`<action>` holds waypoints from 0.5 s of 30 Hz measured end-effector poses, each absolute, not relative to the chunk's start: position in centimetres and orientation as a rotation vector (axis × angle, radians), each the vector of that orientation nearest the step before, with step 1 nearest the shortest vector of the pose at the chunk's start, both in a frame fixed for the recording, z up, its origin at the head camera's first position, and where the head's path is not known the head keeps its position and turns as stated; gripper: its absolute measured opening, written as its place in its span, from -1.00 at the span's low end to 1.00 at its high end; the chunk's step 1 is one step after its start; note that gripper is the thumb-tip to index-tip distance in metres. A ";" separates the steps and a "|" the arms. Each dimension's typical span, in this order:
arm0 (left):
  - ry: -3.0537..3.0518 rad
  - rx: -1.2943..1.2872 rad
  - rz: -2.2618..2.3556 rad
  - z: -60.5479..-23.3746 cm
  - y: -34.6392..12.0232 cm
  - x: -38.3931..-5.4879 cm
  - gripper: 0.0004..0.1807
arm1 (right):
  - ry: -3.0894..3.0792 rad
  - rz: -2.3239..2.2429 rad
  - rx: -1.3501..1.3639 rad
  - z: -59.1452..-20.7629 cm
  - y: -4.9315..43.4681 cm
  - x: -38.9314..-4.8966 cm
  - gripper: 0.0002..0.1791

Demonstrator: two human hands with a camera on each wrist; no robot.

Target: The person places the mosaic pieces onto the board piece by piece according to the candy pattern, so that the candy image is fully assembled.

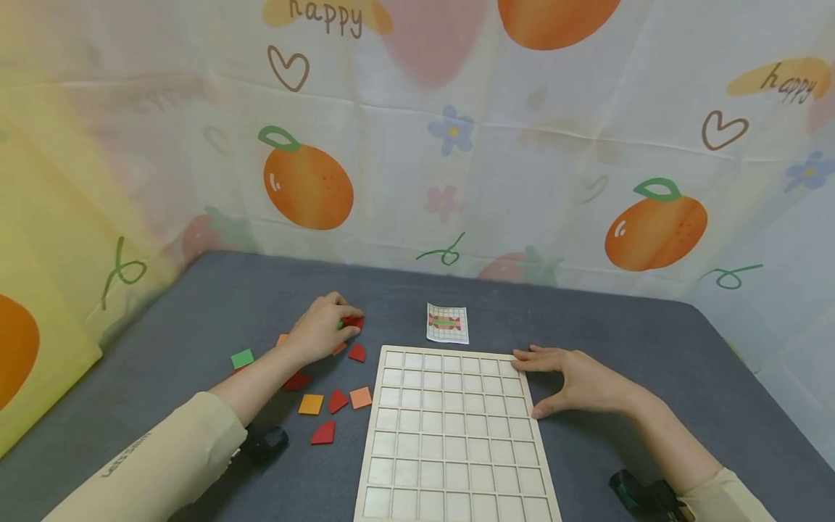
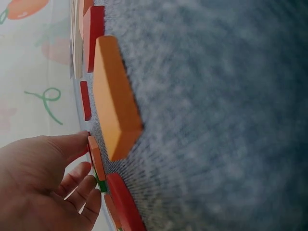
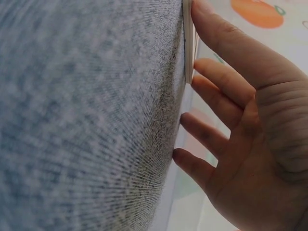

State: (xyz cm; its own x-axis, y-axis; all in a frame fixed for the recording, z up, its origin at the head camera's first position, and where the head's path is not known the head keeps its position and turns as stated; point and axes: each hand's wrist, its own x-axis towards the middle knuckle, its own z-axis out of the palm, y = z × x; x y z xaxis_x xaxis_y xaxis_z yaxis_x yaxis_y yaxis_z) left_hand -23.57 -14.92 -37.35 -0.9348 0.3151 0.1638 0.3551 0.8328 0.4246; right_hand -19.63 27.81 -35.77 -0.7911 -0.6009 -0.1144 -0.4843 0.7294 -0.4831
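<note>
My left hand [image 1: 320, 330] reaches over a scatter of flat pieces and pinches a red piece [image 1: 354, 322] between thumb and index finger. A bit of green shows beside that piece, partly hidden by the fingers. In the left wrist view an orange piece [image 2: 115, 101] lies close to the camera. A pale wooden grid board [image 1: 433, 401] lies in front of me. My right hand [image 1: 580, 380] rests at the board's far right corner, fingers spread, the thumb touching its right edge.
Left of the board lie red quarter-round pieces [image 1: 322, 433], an orange square [image 1: 311, 404], a peach square [image 1: 361, 397] and a green square [image 1: 242, 359]. Beyond the board is a small pattern card [image 1: 447, 323]. A printed cloth [image 1: 404, 159] hangs behind the dark table.
</note>
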 end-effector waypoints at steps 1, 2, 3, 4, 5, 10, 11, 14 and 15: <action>-2.921 -0.539 -0.701 -37.3 -14.9 -23.5 -0.69 | 2.669 -0.640 -0.854 -35.8 27.8 -19.6 -0.06; -2.920 -0.533 -0.708 -37.2 -14.8 -23.5 -0.70 | 2.669 -0.641 -0.852 -35.7 27.8 -19.6 -0.06; -2.922 -0.523 -0.717 -37.3 -14.7 -23.5 -0.71 | 2.669 -0.642 -0.852 -35.7 27.8 -19.6 -0.06; -2.923 -0.515 -0.725 -37.2 -14.7 -23.5 -0.72 | 2.668 -0.643 -0.851 -35.7 27.9 -19.6 -0.06; -2.927 -0.501 -0.740 -37.3 -14.7 -23.5 -0.73 | 2.668 -0.643 -0.852 -35.7 27.9 -19.6 -0.06; -2.907 -0.462 -0.761 -37.4 -14.6 -23.6 -0.75 | 2.661 -0.642 -0.851 -35.8 27.9 -19.7 -0.05; -2.900 -0.460 -0.766 -37.4 -14.6 -23.7 -0.76 | 2.661 -0.641 -0.849 -35.8 27.9 -19.7 -0.05; -2.882 -0.464 -0.798 -37.3 -14.6 -23.7 -0.77 | 2.662 -0.639 -0.845 -35.8 27.9 -19.7 -0.05; -2.877 -0.471 -0.810 -37.3 -14.6 -23.7 -0.77 | 2.662 -0.639 -0.845 -35.8 27.9 -19.7 -0.05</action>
